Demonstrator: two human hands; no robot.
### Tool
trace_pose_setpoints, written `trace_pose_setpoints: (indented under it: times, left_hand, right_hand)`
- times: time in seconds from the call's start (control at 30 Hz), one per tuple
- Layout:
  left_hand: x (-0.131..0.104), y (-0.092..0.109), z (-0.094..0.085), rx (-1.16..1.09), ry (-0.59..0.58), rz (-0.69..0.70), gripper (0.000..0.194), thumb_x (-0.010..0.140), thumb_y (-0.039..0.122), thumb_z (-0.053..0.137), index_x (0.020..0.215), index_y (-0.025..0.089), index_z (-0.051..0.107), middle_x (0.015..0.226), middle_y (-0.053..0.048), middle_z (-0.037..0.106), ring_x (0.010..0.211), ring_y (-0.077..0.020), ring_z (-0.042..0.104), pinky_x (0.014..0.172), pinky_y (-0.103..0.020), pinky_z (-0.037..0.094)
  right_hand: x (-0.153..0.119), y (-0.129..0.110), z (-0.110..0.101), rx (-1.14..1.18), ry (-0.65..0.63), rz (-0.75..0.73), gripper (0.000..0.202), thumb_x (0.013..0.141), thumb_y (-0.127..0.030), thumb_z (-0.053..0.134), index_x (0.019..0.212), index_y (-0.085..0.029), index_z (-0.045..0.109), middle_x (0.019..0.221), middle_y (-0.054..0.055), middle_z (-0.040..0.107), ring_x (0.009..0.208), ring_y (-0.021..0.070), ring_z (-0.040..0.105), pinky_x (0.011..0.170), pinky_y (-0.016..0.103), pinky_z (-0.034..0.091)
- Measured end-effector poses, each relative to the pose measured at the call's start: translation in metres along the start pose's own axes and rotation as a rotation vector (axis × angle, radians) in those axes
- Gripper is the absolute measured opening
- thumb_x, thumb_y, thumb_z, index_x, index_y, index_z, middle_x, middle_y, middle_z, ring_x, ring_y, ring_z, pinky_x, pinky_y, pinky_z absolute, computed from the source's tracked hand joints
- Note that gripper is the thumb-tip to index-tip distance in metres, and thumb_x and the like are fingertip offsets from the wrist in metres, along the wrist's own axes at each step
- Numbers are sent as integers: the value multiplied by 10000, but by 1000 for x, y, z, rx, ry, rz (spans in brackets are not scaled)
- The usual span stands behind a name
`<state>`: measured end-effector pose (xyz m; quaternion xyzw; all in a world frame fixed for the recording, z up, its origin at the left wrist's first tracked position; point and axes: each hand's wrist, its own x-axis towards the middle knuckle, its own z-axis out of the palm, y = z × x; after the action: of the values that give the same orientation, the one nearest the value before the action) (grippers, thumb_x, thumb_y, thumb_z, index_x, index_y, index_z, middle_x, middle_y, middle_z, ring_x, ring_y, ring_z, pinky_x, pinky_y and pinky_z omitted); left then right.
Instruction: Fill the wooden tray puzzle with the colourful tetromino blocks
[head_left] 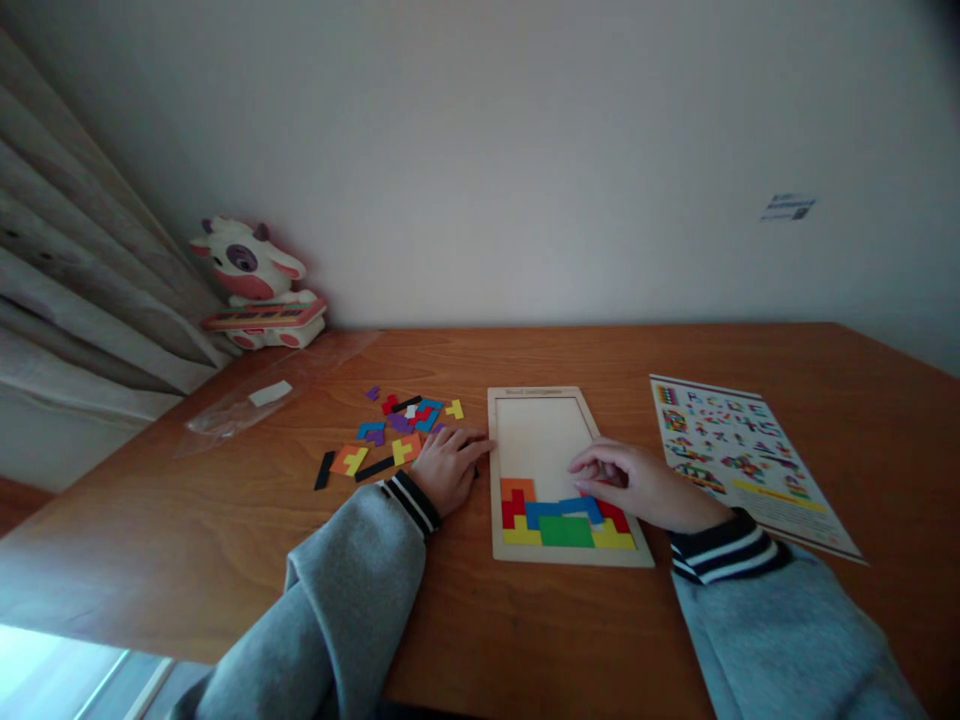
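A wooden puzzle board [494, 480] lies before me, its near end filled with coloured pieces and its far part bare. My right hand [619, 478] hovers over the board's right side with fingers bent and thumb a little apart from them. Just below the thumb is a blue puzzle piece [591, 509], askew above a green square [566, 532]; contact with the thumb cannot be made out. My left hand [452, 465] lies on the table, fingers stretched toward the board's left edge. Loose puzzle pieces [403, 449] lie beside it, some partly hidden by the hand.
A printed pattern sheet [739, 455] lies right of the board, partly under my right forearm. Clear plastic wrapping [225, 418] lies at the left on the wooden table [480, 640]. A toy cow with a keyboard [259, 285] stands at the back left, near the curtain [82, 240].
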<state>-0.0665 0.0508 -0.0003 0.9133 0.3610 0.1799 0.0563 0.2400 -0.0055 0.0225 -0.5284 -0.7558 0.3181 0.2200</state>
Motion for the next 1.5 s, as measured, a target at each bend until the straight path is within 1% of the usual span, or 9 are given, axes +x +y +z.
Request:
trace_pose_setpoints:
  times: [0.27,0.5,0.67,0.8,0.93,1.03,1.17,1.3,1.5]
  left_hand:
    - [0,0,0,0,5,-4,474,851,84,476,1284,232,602,1287,-74,604,1105,-253,531,977,-454,444]
    - [0,0,0,4,3,-1,464,863,95,465,1287,226,600,1294,-73,604,1108,-259,531,975,-460,442]
    - [0,0,0,7,2,-4,454,870,99,455,1279,224,606,1291,-77,606,1109,-260,534,977,-462,443]
    - [0,0,-1,8,-6,4,459,862,100,459,1283,215,605,1286,-87,609,1107,-264,533,977,-472,442]
    - [0,0,-1,7,-1,4,461,865,96,456,1285,217,604,1288,-85,608,1107,-262,534,977,-468,444]
    - [0,0,-1,8,-4,2,463,866,93,457,1287,218,603,1289,-85,607,1109,-258,535,981,-466,444]
    - [0,0,0,11,-2,-4,466,871,88,453,1292,224,600,1291,-84,606,1113,-253,536,997,-469,436]
    - [0,0,0,5,0,-3,465,876,96,457,1299,230,596,1290,-84,605,1113,-255,534,993,-469,439]
    - [0,0,0,4,-3,-8,479,860,87,466,1300,228,593,1291,-81,603,1118,-260,529,992,-476,436]
  right_hand:
    - [-4,7,-5,-89,-74,5,403,843,-514,635,1125,-230,677,1012,64,594,740,173,553,686,321,475]
    - [-4,3,-6,-119,-82,33,425,863,-517,594,1166,-228,665,1062,85,591,933,239,587,852,389,483]
    - [-4,4,-3,-183,-63,-9,356,893,-476,560,1159,-267,673,1147,88,556,1096,265,562,1016,448,416]
    - [-5,10,0,-260,-30,-31,377,878,-462,582,1213,-305,651,1251,97,502,1230,299,491,1079,496,359]
    - [-6,14,1,-301,-25,-26,459,865,-507,596,1290,-334,598,1463,92,362,1395,331,325,1141,524,276]
    - [-6,15,1,-316,-42,13,541,856,-548,595,1356,-352,541,1547,84,267,1440,345,255,1152,542,252]
    - [-8,15,0,-318,-70,67,596,842,-573,602,1394,-369,507,1582,84,226,1454,370,224,1149,571,237]
    - [-8,15,0,-303,-67,46,573,839,-555,618,1371,-359,538,1572,90,260,1451,365,234,1149,567,241]
    - [-1,20,4,-255,144,-13,385,944,-490,474,1226,-296,649,1388,108,499,1332,316,431,1106,541,329]
